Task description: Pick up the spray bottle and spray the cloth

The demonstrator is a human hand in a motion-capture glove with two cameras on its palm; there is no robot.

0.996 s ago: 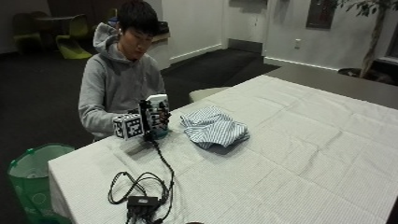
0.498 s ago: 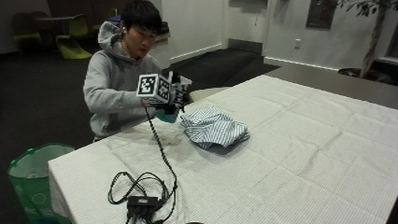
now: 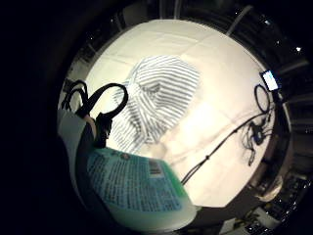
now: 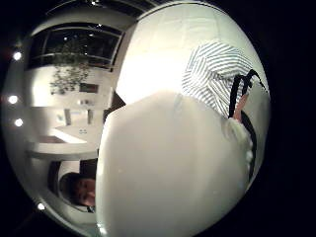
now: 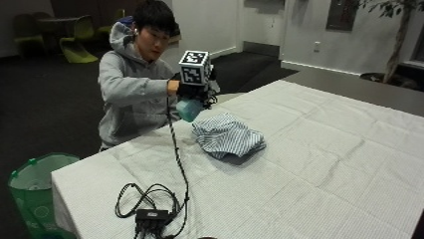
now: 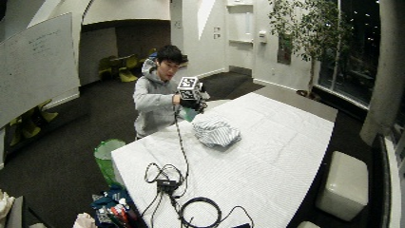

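the person sits at the far left side of the desk (image 5: 318, 164), which is covered in a white cloth sheet. of the hands, the gloved right hand (image 5: 192, 90) is lifted off the desk and curled round the spray bottle (image 5: 187, 108), holding it in the air. the bottle's pale green lower body hangs below the glove, and in the little finger side palm view its printed label sits close against the palm. the striped cloth (image 5: 227, 135) lies bunched in a heap on the desk, just to the right of and below the raised bottle, not touching it. both palm views look down over the striped cloth, so the bottle seems to be above and beside it.

as a judgement, the pick-up is done: the bottle is off the desk and brought near the cloth. what is left is the spraying itself; no mist or wet patch shows on the cloth, and i cannot tell whether the nozzle points at it or whether a finger is on the trigger. a black cable (image 5: 177, 164) trails from the glove down to a small box (image 5: 154, 216) near the front edge.
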